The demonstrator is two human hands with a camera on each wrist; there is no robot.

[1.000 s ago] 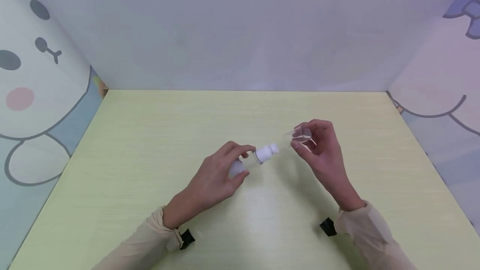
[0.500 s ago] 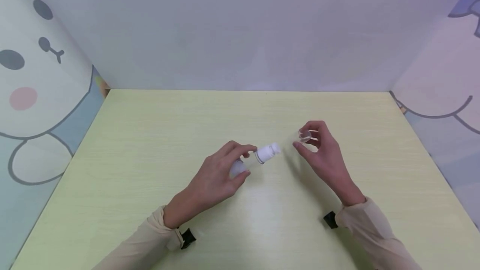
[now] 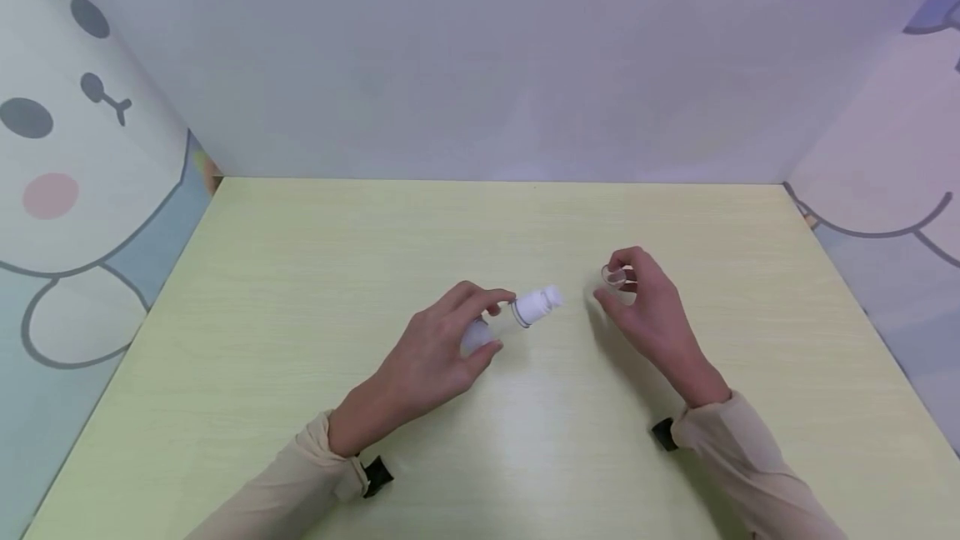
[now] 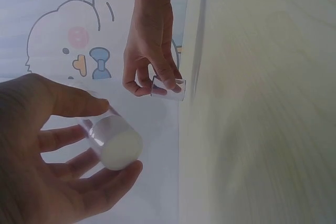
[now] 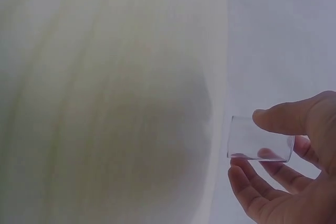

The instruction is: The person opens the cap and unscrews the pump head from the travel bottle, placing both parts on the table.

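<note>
Tilted bottle [image 3: 532,307] and clear cylinder [image 5: 252,144], held apart over the table [image 3: 375,232].
Near the head view's centre, the left hand [image 3: 438,348] curls its fingers round the white-topped bottle; right of centre, the right hand [image 3: 648,302] pinches the clear cylinder.

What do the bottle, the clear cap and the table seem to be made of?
The bottle: probably plastic, smooth and glossy, as bright highlights on its side suggest; glass isn't ruled out.
The cap: clear, hard plastic or possibly glass; what lies behind shows through it.
The table: pale wood or wood-look laminate, judging by faint grain lines, with a soft sheen.
</note>
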